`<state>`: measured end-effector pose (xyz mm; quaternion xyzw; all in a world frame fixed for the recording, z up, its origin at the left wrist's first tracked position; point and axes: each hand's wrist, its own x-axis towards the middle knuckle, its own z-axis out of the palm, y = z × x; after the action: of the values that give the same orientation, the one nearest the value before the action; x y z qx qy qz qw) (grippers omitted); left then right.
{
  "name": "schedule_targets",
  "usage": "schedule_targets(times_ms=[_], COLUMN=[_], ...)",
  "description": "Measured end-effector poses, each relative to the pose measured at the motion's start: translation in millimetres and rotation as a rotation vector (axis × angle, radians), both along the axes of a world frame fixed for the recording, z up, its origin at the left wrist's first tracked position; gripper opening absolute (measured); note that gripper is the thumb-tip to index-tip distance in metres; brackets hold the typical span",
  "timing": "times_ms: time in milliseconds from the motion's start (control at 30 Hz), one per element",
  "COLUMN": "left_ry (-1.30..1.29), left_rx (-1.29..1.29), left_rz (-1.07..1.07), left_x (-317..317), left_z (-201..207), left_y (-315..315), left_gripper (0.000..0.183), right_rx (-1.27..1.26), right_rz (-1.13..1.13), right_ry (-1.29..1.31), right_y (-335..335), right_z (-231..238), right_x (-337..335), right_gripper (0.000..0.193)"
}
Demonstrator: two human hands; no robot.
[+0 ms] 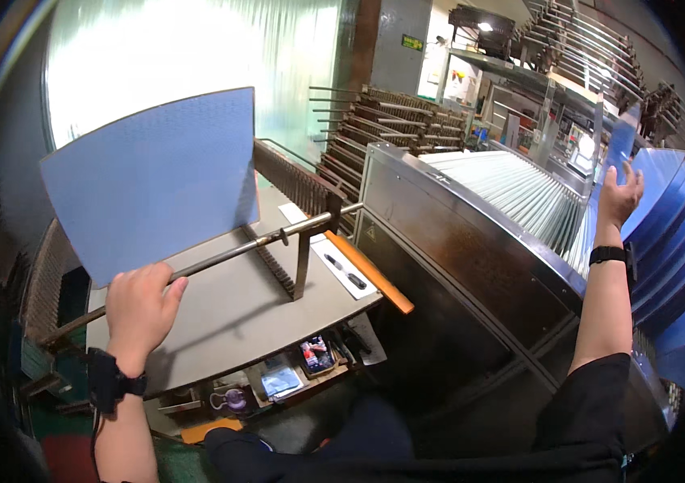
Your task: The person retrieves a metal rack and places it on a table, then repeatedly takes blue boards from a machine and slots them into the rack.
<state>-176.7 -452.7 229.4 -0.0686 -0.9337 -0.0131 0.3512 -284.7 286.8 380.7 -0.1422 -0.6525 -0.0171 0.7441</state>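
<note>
My left hand (142,304) is closed over a metal bar (229,251), right by the lower edge of a large blue sheet (157,177). This curved-top sheet stands upright in a slotted rack (298,181) on a table. Whether the fingers also touch the sheet is hidden. My right hand (621,197) is raised at the far right, its fingers apart, against a narrow-looking blue sheet (621,143) seen nearly edge-on. I cannot tell whether it touches that sheet. Several more blue sheets (664,241) fan out beside my right forearm.
A metal machine (471,241) with a row of pale rods (519,189) stands between my arms. On the table (205,334) lie a black-handled knife (346,272) and an orange strip (370,272). Below is a cluttered shelf with a phone-like item (316,354). Stacked racks (407,121) stand behind.
</note>
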Motion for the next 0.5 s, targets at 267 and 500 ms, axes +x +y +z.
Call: schedule_targets(times_ms=[267,500], left_ry=[-0.022,-0.065], left_rx=[-0.020,-0.140], left_rz=[-0.004,0.032], left_x=[-8,-16], left_z=[-6,-6], left_y=[1,4], left_gripper=[0.024,0.027], right_rx=[-0.020,-0.199], right_rz=[-0.182,-0.338], right_ry=[-0.348,-0.585], right_y=[-23,46], right_z=[-16,4], right_x=[-28,-63], right_gripper=[0.050,0.046])
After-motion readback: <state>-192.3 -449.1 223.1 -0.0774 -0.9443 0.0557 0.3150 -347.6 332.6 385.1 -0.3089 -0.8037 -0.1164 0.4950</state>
